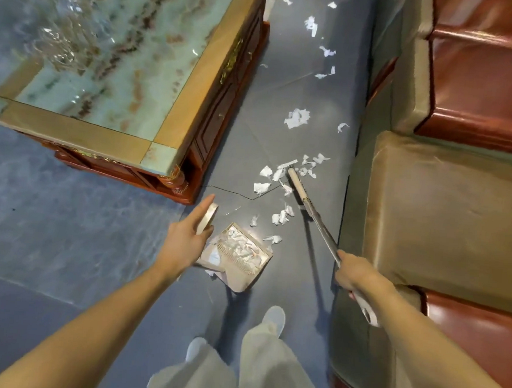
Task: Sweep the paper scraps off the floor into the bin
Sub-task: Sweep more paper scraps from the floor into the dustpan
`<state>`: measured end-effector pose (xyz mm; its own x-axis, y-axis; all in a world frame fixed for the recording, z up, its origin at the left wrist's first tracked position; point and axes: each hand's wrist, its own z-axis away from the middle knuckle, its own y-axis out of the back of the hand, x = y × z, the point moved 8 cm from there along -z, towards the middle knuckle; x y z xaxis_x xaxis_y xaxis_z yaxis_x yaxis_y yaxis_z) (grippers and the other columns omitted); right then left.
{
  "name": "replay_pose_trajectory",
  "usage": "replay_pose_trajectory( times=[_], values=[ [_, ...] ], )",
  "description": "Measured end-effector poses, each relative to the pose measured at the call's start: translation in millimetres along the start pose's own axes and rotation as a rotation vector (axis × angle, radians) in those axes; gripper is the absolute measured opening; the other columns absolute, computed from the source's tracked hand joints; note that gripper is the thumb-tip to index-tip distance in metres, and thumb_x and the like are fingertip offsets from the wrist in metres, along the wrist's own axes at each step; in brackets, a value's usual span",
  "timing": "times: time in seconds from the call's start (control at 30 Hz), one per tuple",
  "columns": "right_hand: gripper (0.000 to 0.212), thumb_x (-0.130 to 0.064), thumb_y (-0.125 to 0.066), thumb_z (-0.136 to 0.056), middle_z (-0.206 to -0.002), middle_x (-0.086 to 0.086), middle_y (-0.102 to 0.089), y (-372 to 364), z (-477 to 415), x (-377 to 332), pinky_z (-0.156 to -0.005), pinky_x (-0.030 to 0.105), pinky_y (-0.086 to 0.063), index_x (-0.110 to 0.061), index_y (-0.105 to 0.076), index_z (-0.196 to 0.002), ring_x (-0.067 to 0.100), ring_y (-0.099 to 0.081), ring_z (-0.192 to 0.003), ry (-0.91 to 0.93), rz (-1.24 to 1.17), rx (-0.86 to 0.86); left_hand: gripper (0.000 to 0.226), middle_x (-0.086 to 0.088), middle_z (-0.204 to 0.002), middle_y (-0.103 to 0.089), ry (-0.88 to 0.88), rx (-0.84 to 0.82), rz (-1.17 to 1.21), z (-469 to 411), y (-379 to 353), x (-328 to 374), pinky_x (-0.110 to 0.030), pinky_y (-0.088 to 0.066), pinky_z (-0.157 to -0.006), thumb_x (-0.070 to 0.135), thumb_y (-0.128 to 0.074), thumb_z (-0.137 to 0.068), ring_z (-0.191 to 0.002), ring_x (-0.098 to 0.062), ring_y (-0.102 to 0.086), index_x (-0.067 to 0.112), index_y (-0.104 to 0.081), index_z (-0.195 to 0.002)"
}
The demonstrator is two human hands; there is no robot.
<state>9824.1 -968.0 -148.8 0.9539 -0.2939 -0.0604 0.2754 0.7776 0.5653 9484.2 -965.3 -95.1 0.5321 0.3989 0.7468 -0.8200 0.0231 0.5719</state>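
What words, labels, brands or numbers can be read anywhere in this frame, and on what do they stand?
None readable. The dustpan, broom, table and sofa show no print; any marks on the paper scraps are too small to tell.

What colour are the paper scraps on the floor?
White; the paper scraps show best in the head view.

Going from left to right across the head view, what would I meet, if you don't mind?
In order: coffee table, left hand, dustpan, broom, right hand, sofa.
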Motion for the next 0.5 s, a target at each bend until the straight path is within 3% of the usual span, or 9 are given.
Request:
replay_pose_trajectory(
  times=[0.07,0.13,0.17,0.27,0.33,0.43,0.5],
  values=[
    [0.06,0.002,-0.045,-0.09,-0.131,0.02,-0.054,-11.3,3.8,-10.9,-0.06,0.025,-0.048,-0.009,-0.03,-0.147,0.026,-0.059,-0.086,0.025,0.03,-0.056,0.06,-0.001,-0.142,-0.049,0.032,0.049,0.053,-3.6,0.0,0.3,-0.031,-0.038,-0.103,0.008,-0.054,-0.095,-0.126,-0.021,-0.048,0.044,-0.038,-0.141],
    [0.069,0.005,-0.051,-0.088,-0.132,0.019,-0.055,-28.6,13.8,-23.5,-0.082,0.032,-0.053,-0.008,-0.023,-0.15,0.031,-0.062,-0.108,0.054,0.08,-0.132,0.062,0.002,-0.144,-0.046,0.03,0.067,0.078,-6.9,-3.0,4.2,-0.025,-0.034,-0.101,0.006,-0.055,-0.094,-0.126,-0.016,-0.045,0.043,-0.038,-0.141],
    [0.071,0.006,-0.052,-0.088,-0.132,0.019,-0.056,-36.9,19.7,-29.6,-0.087,0.033,-0.053,-0.008,-0.021,-0.151,0.031,-0.062,-0.11,0.078,0.093,-0.169,0.062,0.003,-0.144,-0.046,0.02,0.066,0.081,-9.3,-4.4,7.6,-0.022,-0.032,-0.099,0.006,-0.055,-0.094,-0.126,-0.015,-0.045,0.041,-0.038,-0.142],
    [0.069,0.002,-0.05,-0.09,-0.128,0.015,-0.057,-52.1,39.5,-44.5,-0.069,0.03,-0.054,-0.013,-0.022,-0.151,0.028,-0.061,-0.1,0.142,0.078,-0.248,0.061,0.005,-0.144,-0.046,-0.025,0.049,0.081,-18.6,-5.3,20.6,-0.019,-0.03,-0.098,0.007,-0.056,-0.094,-0.128,-0.014,-0.044,0.039,-0.039,-0.143],
    [0.061,-0.002,-0.044,-0.093,-0.122,0.013,-0.056,-56.0,53.9,-52.2,-0.053,0.024,-0.043,-0.015,-0.025,-0.15,0.023,-0.055,-0.087,0.185,0.084,-0.281,0.061,0.005,-0.14,-0.049,-0.05,0.038,0.063,-25.2,-2.7,28.2,-0.01,-0.03,-0.093,0.006,-0.056,-0.093,-0.121,-0.007,-0.045,0.037,-0.039,-0.143],
    [0.061,-0.001,-0.045,-0.091,-0.121,0.014,-0.058,-51.8,71.9,-54.4,-0.047,0.021,-0.04,-0.016,-0.029,-0.148,0.023,-0.058,-0.077,0.189,0.052,-0.324,0.061,0.002,-0.137,-0.052,-0.063,0.044,0.041,-28.7,5.5,30.7,0.0,-0.028,-0.083,0.005,-0.056,-0.093,-0.112,-0.003,-0.045,0.034,-0.04,-0.143],
    [0.064,0.0,-0.048,-0.089,-0.095,0.009,-0.062,-43.8,80.1,-49.3,-0.043,0.019,-0.041,-0.019,-0.032,-0.148,0.019,-0.057,-0.065,0.168,0.013,-0.337,0.061,0.0,-0.137,-0.052,-0.049,0.046,0.056,-27.0,9.6,26.7,-0.008,-0.03,-0.089,0.005,-0.056,-0.093,-0.112,-0.003,-0.044,0.036,-0.04,-0.143]
  ],
)
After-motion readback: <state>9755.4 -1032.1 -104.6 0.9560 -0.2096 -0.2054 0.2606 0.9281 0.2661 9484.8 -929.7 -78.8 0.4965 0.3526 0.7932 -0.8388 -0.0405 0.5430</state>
